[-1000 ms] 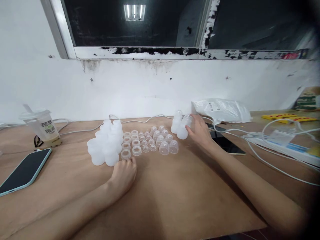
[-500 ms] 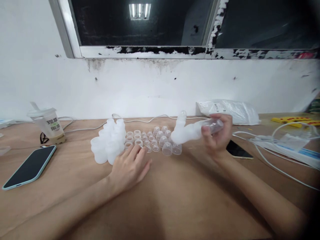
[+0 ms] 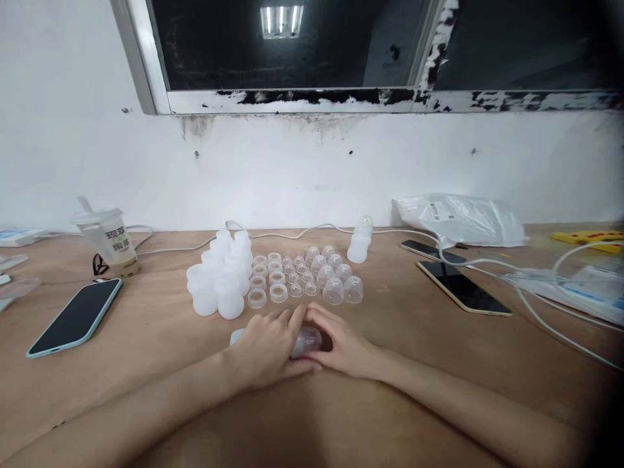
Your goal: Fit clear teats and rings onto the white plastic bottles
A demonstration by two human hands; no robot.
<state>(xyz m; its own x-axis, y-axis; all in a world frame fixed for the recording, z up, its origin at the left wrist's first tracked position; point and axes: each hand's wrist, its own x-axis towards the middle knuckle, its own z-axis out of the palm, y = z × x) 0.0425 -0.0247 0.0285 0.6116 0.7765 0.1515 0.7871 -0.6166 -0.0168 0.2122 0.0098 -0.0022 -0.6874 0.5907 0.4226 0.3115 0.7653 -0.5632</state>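
Note:
A small baby bottle with a clear dome cap (image 3: 307, 342) lies on its side between my hands, low over the front part of the table. My left hand (image 3: 266, 348) is wrapped over its frosted white body, whose end pokes out at the left. The fingers and thumb of my right hand (image 3: 348, 348) close round the cap end. Behind them stand frosted white bottle bodies (image 3: 229, 300) in a cluster, then rows of screw rings (image 3: 257, 305), clear nipples (image 3: 295, 290) and dome caps (image 3: 333, 294). One capped bottle (image 3: 359, 246) stands upright further back, right of the caps.
To the left are a phone (image 3: 75, 318) and a drink cup (image 3: 110, 244) with a straw. At the right lie a second phone (image 3: 465, 289), white cables (image 3: 541, 330) and a plastic bag (image 3: 461, 220). A wall with a window closes off the back.
My right hand has brought the capped bottle from the back right down to the front middle. My left hand has moved from beside the rings onto the bottle. The view has shifted slightly.

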